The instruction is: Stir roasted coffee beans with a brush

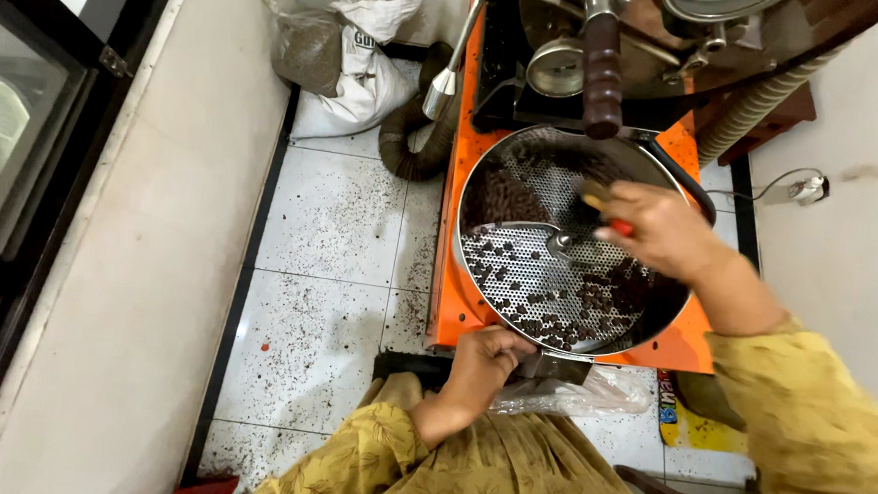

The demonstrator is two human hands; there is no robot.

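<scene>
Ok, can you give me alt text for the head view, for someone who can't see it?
A person's right hand holds a red-handled brush over a round perforated cooling tray of dark roasted coffee beans on an orange roaster, while the left hand grips the tray's front edge above a clear plastic bag. Spilled beans dot the white tiled floor.

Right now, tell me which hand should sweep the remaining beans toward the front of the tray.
Right. The right hand is already over the perforated tray holding a brush; the left hand is down at the front rim by the plastic bag.
</scene>
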